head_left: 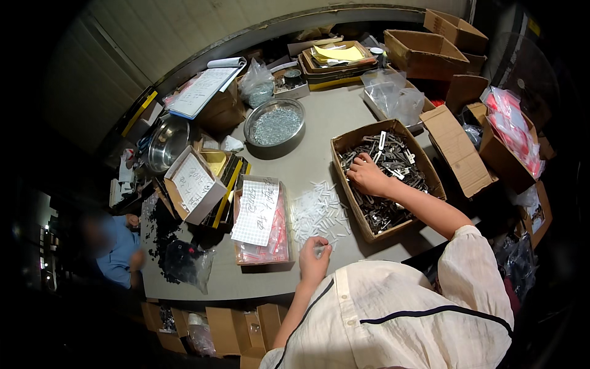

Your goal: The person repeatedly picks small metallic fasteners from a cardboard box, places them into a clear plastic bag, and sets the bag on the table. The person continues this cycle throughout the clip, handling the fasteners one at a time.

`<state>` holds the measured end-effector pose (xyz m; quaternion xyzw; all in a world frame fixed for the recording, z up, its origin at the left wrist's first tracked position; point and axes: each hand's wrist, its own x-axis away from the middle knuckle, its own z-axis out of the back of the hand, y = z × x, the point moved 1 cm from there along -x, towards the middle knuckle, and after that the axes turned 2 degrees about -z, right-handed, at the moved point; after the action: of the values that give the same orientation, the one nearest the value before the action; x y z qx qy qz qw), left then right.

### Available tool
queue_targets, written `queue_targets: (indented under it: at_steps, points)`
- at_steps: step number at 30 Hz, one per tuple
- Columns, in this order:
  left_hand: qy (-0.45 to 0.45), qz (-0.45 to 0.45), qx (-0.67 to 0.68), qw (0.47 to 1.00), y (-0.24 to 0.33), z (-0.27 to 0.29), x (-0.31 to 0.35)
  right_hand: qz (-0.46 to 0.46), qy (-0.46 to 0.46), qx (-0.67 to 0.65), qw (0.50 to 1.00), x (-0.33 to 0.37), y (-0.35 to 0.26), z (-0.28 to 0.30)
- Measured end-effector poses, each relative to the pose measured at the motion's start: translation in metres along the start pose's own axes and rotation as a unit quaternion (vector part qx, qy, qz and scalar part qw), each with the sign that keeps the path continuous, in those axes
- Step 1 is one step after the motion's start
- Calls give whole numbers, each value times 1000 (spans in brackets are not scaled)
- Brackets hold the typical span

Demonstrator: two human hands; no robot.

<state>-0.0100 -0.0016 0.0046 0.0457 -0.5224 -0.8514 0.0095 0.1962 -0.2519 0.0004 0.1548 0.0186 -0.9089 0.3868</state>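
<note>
My right hand (367, 176) reaches into an open cardboard box (340, 161) heaped with small dark metal strips (384, 212). Its fingers are curled down among the strips; whatever is between them is hidden. At the near edge of the table, my left hand (314, 263) has its fingers bent together around something small and pale, too small to make out. Just beyond this hand lies a spread of small white plastic pieces (321, 212). To its left stands a carton of red-and-clear plastic bags (270, 252), with a written paper sheet (255, 212) on top.
A metal bowl of small silvery parts (275, 126) stands farther back. At left are a white box (195, 187), scattered black pieces (161, 237) and a clear bag (190, 264). Cartons (458, 150) crowd the right side. Another person (117, 252) sits at the far left.
</note>
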Motion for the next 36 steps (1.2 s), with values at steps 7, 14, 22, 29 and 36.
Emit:
queue_targets:
  at_steps: [7, 14, 22, 29, 36]
  points:
    - [-14, 0, 3, 1000, -4, -4, -1, 0, -12, -15, 1000, 3, 3, -4]
    - [-13, 4, -17, 1000, 4, 0, -3, 8, -28, -141, 990, 13, 23, 19]
    - [0, -210, -60, 976, 30, -17, -37, -129, 53, -516, 845, 23, -24, 134]
    - [27, -260, -37, 964, 62, -39, -54, -114, 27, -409, 905, 27, -82, 140]
    - [-2, -220, -31, 975, 56, -38, -48, -55, 49, -257, 964, 17, -103, 133]
